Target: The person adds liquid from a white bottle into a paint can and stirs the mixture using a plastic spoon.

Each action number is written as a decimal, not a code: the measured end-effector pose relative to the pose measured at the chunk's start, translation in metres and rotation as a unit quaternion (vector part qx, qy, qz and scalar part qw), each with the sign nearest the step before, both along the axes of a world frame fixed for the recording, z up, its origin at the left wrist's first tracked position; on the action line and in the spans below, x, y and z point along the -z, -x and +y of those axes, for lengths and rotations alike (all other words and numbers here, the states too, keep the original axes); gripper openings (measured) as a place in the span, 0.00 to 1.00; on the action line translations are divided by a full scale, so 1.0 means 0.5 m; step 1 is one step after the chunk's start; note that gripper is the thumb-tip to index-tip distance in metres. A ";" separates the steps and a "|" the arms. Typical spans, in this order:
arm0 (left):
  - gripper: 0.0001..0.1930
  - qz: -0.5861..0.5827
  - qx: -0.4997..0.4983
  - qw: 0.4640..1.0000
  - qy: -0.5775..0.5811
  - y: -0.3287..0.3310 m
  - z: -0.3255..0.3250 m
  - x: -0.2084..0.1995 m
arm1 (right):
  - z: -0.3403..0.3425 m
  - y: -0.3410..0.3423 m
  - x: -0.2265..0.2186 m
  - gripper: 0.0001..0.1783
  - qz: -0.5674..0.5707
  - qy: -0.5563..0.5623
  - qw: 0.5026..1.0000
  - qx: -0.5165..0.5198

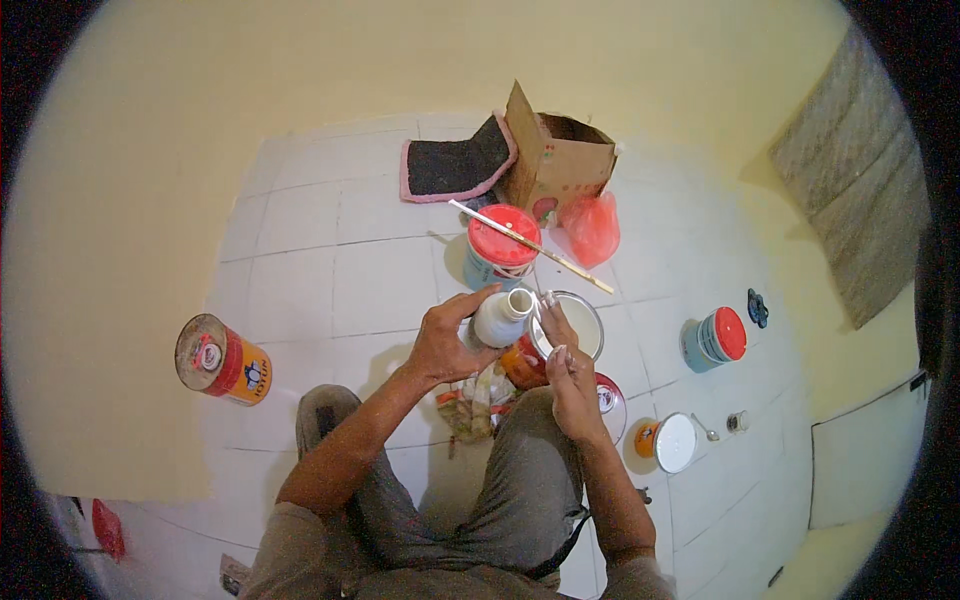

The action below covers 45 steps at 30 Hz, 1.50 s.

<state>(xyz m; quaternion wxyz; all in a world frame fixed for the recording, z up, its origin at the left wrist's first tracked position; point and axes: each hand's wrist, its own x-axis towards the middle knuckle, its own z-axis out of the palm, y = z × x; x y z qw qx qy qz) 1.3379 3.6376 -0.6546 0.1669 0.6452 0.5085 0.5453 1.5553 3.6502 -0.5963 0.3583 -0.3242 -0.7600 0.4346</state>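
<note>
My left hand (445, 335) is wrapped round a white plastic bottle (495, 325), whose uncapped mouth tilts up and to the right. Close beside it, my right hand (570, 385) is stretched out with its fingers pointing away from me. White smears mark its fingertips, and it holds nothing that I can see. Below and behind both hands stands an orange and red can (522, 365) with a round white top (590, 318), partly covered by my right hand. A crumpled, stained cloth (475, 405) lies between my knees and the can.
Farther off are a red-lidded bucket (500, 225) with a stick (540, 248) across it, a cardboard box (570, 165), a pink bag (592, 228) and a dark mat (455, 170). An orange can (245, 375) stands left; a small tub (672, 443), spoon (706, 428) and bucket (712, 340) are right.
</note>
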 end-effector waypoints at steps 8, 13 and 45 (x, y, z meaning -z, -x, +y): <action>0.46 0.020 -0.023 0.999 0.030 0.020 0.000 0.006 | 0.007 -0.031 -0.022 0.41 -0.032 -0.022 0.999 -0.022; 0.48 0.074 -0.025 0.996 0.046 0.022 -0.007 -0.004 | 0.069 0.011 -0.051 0.41 -0.169 -0.303 0.934 0.084; 0.47 0.038 -0.072 0.993 0.086 0.071 -0.027 -0.043 | 0.036 0.031 -0.096 0.39 -0.328 -0.477 0.812 0.083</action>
